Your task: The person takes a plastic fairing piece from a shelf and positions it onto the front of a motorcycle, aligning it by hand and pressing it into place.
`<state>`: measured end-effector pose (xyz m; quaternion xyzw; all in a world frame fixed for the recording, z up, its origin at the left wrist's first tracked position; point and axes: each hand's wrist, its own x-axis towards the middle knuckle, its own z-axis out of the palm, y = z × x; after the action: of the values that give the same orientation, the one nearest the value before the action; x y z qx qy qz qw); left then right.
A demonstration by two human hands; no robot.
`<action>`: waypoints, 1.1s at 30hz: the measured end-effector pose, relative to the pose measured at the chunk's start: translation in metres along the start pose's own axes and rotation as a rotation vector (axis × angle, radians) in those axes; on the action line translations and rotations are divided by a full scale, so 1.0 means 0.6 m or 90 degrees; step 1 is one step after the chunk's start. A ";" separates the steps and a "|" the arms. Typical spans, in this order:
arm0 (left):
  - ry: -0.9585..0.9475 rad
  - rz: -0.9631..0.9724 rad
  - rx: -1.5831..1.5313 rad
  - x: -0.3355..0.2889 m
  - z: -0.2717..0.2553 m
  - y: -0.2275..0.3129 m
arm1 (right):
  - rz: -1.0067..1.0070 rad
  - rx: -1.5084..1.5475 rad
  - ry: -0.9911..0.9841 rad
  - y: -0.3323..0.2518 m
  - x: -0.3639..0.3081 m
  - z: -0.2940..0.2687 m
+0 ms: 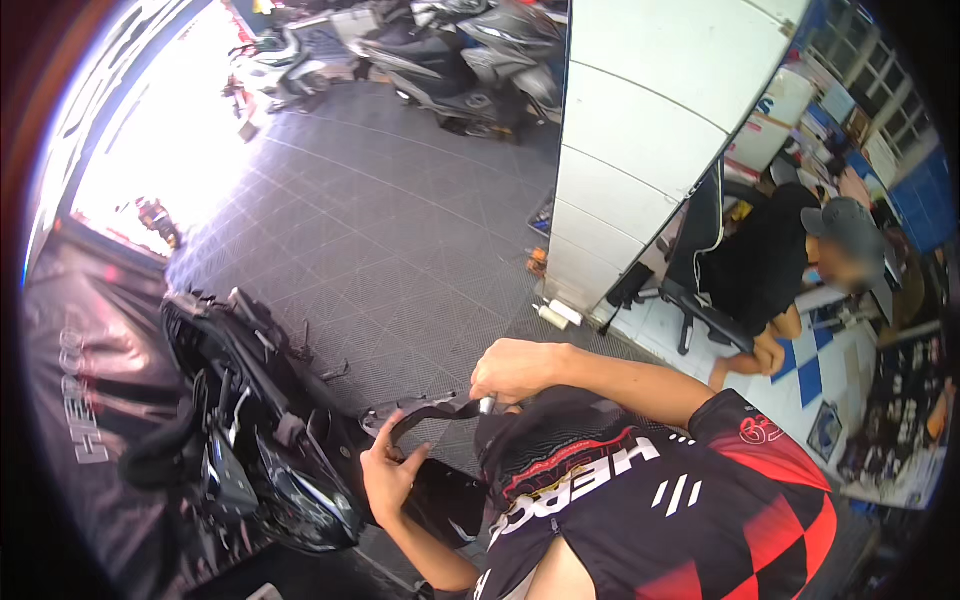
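A: What is held by the right hand (515, 368)?

B: A slim tool (487, 404) with a metal-coloured tip is gripped in a closed fist. Only the short end below the fist can be seen, pointing down and slightly toward the person. Its long axis appears close to vertical, though its full length is hidden by the fingers.

A: And the left hand (388, 473)?

B: It is raised with the fingers spread and loosely curled, and one end of a dark curved trim piece (425, 412) is pinched or steadied between thumb and forefinger. Whether it is truly clamped cannot be told; contact is seen, a firm grip is not.

A: How is that trim piece laid?

B: Its long axis runs roughly left to right, bowed, from the left hand across to just under the right fist, where it meets the tool tip. It is held above the grey patterned floor (400, 240) and just beside the stripped scooter front (250, 420).

A: Where is the scooter placed?

B: To the person's left, low in the view, with black panels, wiring and a glossy headlight area exposed. Its front is turned toward the lower right.

A: What else is shown?

B: A white pillar (640, 130) is seen ahead on the right, and a seated person in black (770, 260) behind it on a chair. Parked scooters (470, 50) are lined up at the far end.
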<state>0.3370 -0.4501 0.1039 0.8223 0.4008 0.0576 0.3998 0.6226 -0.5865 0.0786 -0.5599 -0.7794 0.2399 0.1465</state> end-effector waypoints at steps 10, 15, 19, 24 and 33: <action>-0.057 0.003 0.333 0.387 -0.019 -0.104 | 0.428 0.470 0.300 0.383 0.101 0.140; 0.134 0.011 0.371 0.495 -0.019 -0.211 | 0.859 0.886 0.342 0.692 0.117 0.172; 0.131 -0.117 0.280 0.572 -0.079 -0.200 | 1.179 0.793 0.663 0.888 0.086 0.090; 0.124 -0.169 0.306 0.653 -0.127 -0.162 | 1.218 0.836 0.387 0.983 0.063 0.018; 0.113 -0.207 0.209 0.666 -0.092 -0.116 | 0.831 0.531 0.114 0.884 0.216 0.093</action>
<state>0.5402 -0.1094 0.0021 0.7928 0.5652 -0.0012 0.2278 0.9781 -0.3392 -0.2590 -0.8212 -0.1227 0.5046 0.2366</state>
